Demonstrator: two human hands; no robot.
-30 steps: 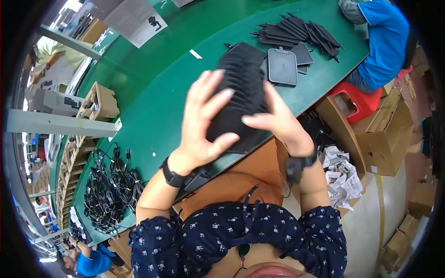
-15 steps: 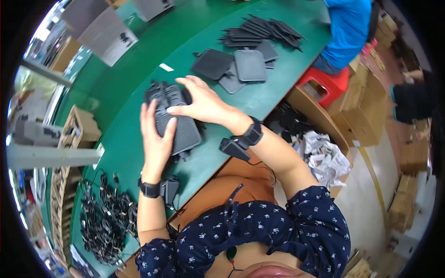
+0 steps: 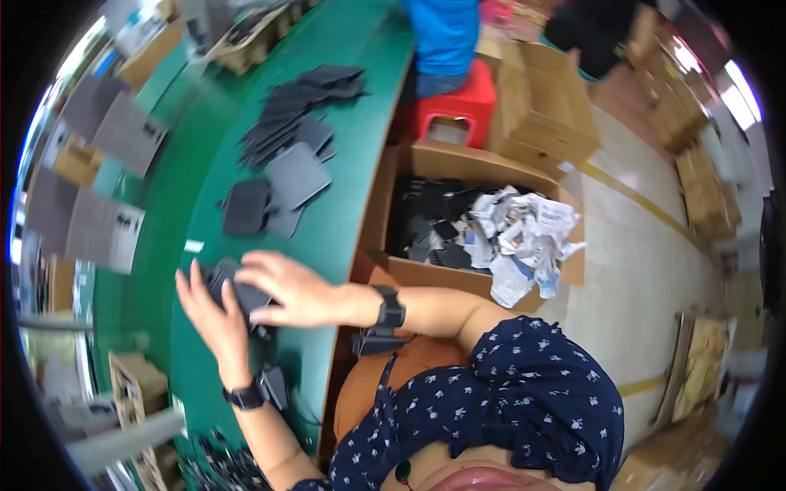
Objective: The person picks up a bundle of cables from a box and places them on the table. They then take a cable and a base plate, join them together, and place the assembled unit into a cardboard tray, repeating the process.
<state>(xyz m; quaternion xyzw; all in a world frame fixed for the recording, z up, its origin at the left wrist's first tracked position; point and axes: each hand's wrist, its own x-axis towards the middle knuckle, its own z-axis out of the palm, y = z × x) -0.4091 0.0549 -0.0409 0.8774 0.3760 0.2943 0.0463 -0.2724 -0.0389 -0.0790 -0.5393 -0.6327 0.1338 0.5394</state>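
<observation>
The left hand [image 3: 211,317] and the right hand [image 3: 291,290] are on two sides of some dark plates [image 3: 255,299]. These plates are at the green counter [image 3: 348,172], but I can't tell if they rest on it or are lifted a little. The left fingers are open and spread along one side, maybe to make a wall so the plates don't slide. The right fingers bend over the other side with the thumb apart, and I can't tell if they squeeze.

Farther up the counter, flat black pads [image 3: 299,174] lie partly on top of each other, near a long row of black pieces [image 3: 282,114]. They lean like fallen cards, perhaps to save room. Black wires [image 3: 233,466] lie at the bottom. Beside the counter, a cardboard box [image 3: 458,162] holds crumpled paper [image 3: 528,229] and dark bits, perhaps to keep them together.
</observation>
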